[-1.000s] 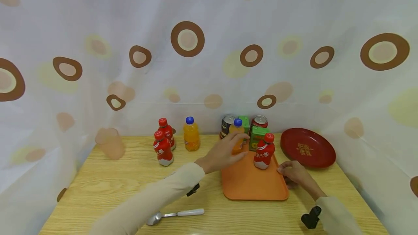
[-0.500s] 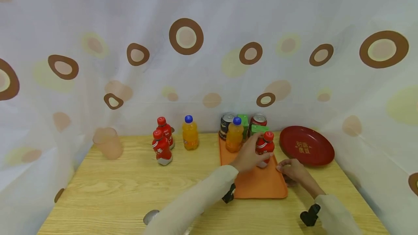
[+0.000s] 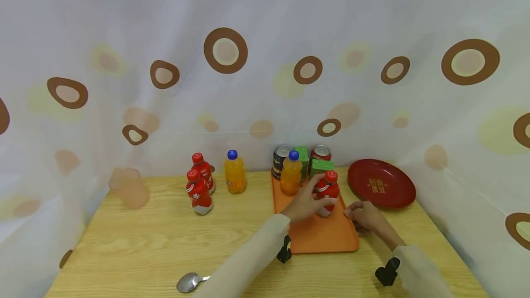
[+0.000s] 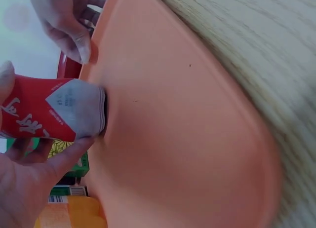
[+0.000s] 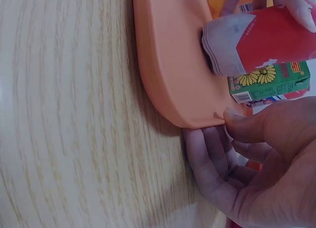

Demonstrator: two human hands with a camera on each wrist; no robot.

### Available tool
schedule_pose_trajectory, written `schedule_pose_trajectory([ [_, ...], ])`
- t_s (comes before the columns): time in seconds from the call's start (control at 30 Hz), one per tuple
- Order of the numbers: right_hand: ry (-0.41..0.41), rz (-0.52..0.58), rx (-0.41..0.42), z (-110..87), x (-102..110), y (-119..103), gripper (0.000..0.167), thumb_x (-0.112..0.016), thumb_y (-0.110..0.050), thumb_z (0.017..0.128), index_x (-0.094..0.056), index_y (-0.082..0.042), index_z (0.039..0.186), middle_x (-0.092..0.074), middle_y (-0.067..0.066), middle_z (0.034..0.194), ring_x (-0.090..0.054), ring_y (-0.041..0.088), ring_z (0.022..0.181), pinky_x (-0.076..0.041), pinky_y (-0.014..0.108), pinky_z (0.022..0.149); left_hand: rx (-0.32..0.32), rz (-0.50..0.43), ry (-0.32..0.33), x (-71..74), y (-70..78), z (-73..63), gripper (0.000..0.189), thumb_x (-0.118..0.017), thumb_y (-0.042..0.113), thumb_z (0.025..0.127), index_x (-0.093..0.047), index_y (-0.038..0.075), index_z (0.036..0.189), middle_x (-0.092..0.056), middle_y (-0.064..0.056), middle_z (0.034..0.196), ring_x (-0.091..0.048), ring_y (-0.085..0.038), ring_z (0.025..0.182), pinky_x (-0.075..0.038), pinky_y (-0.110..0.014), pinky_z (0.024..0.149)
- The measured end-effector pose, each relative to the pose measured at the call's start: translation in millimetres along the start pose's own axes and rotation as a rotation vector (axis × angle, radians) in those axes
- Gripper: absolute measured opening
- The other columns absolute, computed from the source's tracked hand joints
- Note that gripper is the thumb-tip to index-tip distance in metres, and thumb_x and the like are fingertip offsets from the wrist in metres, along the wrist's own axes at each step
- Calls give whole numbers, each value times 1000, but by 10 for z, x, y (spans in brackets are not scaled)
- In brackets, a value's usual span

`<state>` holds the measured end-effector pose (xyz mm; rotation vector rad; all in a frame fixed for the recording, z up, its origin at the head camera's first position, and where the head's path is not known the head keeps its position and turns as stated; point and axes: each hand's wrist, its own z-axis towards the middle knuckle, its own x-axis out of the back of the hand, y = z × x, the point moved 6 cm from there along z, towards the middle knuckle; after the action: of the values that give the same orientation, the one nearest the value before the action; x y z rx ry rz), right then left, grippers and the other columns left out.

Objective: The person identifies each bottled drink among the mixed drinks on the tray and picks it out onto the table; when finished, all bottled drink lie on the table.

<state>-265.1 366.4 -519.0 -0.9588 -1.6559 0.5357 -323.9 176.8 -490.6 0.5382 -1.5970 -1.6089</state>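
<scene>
My left hand (image 3: 305,204) grips a red bottle (image 3: 327,192) with a red cap and a pale base, standing on the orange tray (image 3: 323,236). Thumb and fingers lie on either side of the bottle (image 4: 44,107) in the left wrist view. My right hand (image 3: 368,219) pinches the tray's right rim, thumb on top and fingers beneath, as the right wrist view shows for the hand (image 5: 266,154). Behind the held bottle, the tray carries an orange drink bottle (image 3: 291,177) with a blue cap, a dark can (image 3: 278,162), green juice boxes (image 3: 321,167) and a red can (image 3: 320,152).
Two more red bottles (image 3: 199,195) and another orange drink bottle (image 3: 235,176) stand left of the tray. A pinkish translucent cup (image 3: 130,190) is at the far left. A dark red plate (image 3: 381,183) lies at right. A spoon (image 3: 188,283) lies near the front.
My left hand has moved right from beside the orange drink bottle to the red bottle on the tray and taken hold of it. My right hand stays on the tray rim.
</scene>
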Motion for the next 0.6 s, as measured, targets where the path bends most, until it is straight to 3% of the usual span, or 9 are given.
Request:
schedule_pose_trajectory([
  [0.43, 27, -20, 17, -32, -9, -16, 26, -60, -13, 105, -65, 11, 115, -69, 8, 81, -65, 17, 64, -60, 32, 54, 17, 35, -25, 20, 2, -193, 66, -75, 36, 98, -40, 40, 154, -50, 11, 153, -52, -22, 139, -48, -38, 112],
  [0.6, 30, -3, 15, -41, -4, -16, 28, -61, -14, 105, -64, 11, 117, -71, 9, 82, -68, 17, 65, -60, 33, 54, 23, 41, -29, 74, 82, -312, 65, -77, 33, 97, -44, 35, 152, -53, 7, 152, -54, -25, 137, -50, -38, 111],
])
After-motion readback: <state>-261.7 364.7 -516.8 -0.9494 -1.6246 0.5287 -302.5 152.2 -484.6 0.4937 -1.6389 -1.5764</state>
